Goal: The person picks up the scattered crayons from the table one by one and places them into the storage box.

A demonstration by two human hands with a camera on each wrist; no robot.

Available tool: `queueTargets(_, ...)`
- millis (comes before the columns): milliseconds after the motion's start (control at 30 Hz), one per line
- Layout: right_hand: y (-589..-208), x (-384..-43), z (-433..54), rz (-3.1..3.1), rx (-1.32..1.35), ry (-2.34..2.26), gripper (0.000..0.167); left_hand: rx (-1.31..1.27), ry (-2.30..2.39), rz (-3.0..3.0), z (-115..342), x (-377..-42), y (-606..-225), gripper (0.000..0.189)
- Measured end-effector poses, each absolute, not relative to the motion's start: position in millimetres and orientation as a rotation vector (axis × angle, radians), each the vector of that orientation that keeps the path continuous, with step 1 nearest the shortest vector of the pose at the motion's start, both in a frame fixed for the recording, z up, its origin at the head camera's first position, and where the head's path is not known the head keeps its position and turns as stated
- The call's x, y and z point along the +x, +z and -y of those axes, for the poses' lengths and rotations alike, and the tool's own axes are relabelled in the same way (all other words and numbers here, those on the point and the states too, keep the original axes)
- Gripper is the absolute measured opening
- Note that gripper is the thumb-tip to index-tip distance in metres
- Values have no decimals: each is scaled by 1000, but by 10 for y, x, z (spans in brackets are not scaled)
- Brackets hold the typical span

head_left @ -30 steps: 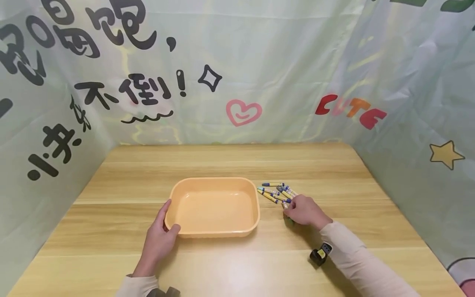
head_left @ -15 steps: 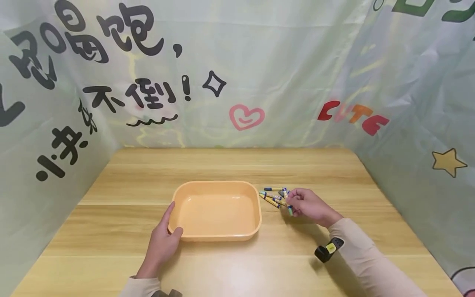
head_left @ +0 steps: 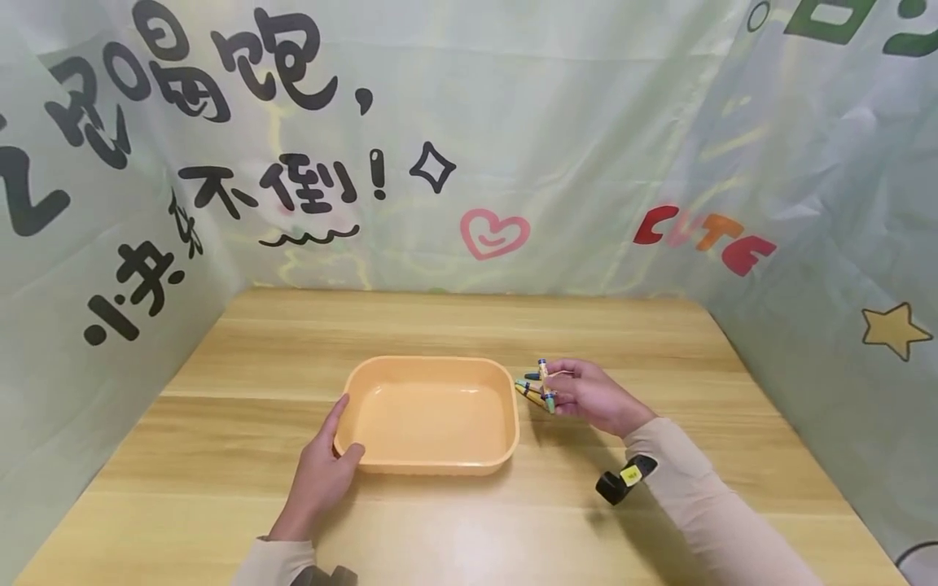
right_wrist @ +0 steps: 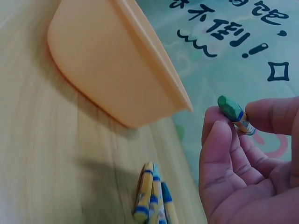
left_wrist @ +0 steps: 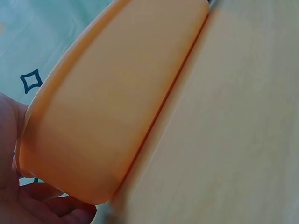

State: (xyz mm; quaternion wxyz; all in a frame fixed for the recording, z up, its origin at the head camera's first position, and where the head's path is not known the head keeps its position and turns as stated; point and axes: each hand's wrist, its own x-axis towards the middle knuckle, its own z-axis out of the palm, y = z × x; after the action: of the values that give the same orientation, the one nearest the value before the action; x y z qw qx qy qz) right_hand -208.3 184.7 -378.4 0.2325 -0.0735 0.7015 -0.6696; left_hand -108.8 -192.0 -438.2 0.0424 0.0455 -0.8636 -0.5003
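A shallow peach-orange plastic tray (head_left: pixel 432 469) stands on the table. My left hand (head_left: pixel 324 478) grips its near left corner, thumb on the rim and fingers along the outer side; the left wrist view shows those fingers curled beneath the tray's rim (left_wrist: pixel 51 93). To the right of the tray, my right hand (head_left: pixel 595 399) pinches a green crayon (head_left: pixel 545 387) between thumb and fingers, raised above the table. The crayon's green tip (right_wrist: pixel 229 107) points toward the right wrist camera. Below it lie several yellow-wrapped crayons (head_left: pixel 531 395), partly hidden by the hand in the head view.
The wooden table (head_left: pixel 469 529) is enclosed by a pale green printed cloth (head_left: pixel 572 146) at the back and sides. A black camera (head_left: pixel 623 480) is strapped to the right wrist. The loose crayons (right_wrist: pixel 145 193) lie close to the tray's right side.
My right hand has picked the green crayon up from the pile, lifted it and shifted slightly left toward the tray. The left hand keeps its grip on the tray. The head view has tilted slightly.
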Motion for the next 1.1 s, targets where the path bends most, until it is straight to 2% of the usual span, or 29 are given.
queueTargets(200, -3763, -2159, -1698, -1891, -213, -1852, 21, 151, -1503, 2662, 1913, -1091, -4381, 75)
queueTargets(500, -3716, -2271, -1489, -1785, -146, -1876, 23, 142, -1515, 2644, 1912, -1080, -4387, 75)
queueTargets(1100, -3643, -2382, -1155, -1818, -111, -1794, 45, 124, -1570, 2680, 1907, -1118, -4354, 85)
